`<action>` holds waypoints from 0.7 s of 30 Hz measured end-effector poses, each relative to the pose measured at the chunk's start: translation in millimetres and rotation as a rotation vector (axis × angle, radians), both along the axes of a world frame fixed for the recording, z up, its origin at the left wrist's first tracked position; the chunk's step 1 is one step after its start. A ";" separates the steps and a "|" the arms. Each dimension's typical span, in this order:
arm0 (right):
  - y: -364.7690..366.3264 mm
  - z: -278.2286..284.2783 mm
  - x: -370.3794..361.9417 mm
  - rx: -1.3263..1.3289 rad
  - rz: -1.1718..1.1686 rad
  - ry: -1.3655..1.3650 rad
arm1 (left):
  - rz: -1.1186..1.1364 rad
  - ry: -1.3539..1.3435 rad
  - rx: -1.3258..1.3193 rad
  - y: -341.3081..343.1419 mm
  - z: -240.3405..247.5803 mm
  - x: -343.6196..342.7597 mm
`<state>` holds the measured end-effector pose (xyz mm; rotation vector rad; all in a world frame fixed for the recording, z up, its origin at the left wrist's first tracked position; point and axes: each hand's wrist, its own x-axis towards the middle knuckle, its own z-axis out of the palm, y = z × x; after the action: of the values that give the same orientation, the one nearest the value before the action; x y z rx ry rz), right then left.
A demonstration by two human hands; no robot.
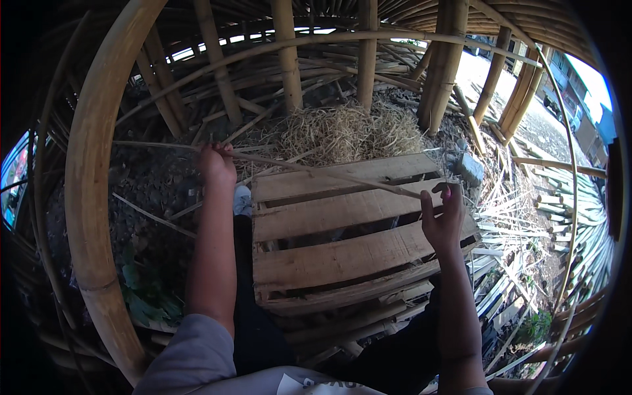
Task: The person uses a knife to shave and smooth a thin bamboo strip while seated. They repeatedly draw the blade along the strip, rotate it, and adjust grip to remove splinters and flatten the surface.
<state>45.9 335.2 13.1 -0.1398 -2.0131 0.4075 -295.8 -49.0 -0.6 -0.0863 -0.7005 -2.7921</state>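
Observation:
A long, thin bamboo strip (322,172) stretches between my two hands, slanting down to the right above a slatted wooden crate or bench (342,220). My left hand (218,164) is closed around it near the crate's far left corner, and a length sticks out to the left past the fist. At the right end, the strip meets the thumb of my right hand (444,220), whose fingers are curled over the crate's right side. Something small and pink (446,194) shows at those fingers; I cannot make out what it is.
A thick curved bamboo pole (99,164) rises close on my left. Bamboo posts (286,56) and a bent rail (329,41) stand ahead. Behind the crate lies a heap of dry shavings (349,135). Many cut bamboo poles (579,217) and pale strips are piled at right.

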 end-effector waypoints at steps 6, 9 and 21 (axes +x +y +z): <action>-33.5 -5.5 -3.5 -0.200 0.160 -0.228 | -0.047 -0.111 -0.021 64.0 -11.5 64.7; -40.0 -14.2 -14.7 -0.214 0.214 -0.261 | -0.188 -0.048 -0.049 88.8 -25.0 103.8; 38.1 -8.8 -25.8 -0.248 -0.061 -0.350 | -0.848 -0.086 -0.986 75.6 10.7 193.5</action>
<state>20.1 373.3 4.3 -0.4514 -2.2866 0.6279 -102.2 26.5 10.0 -0.5511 -2.4598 -2.7741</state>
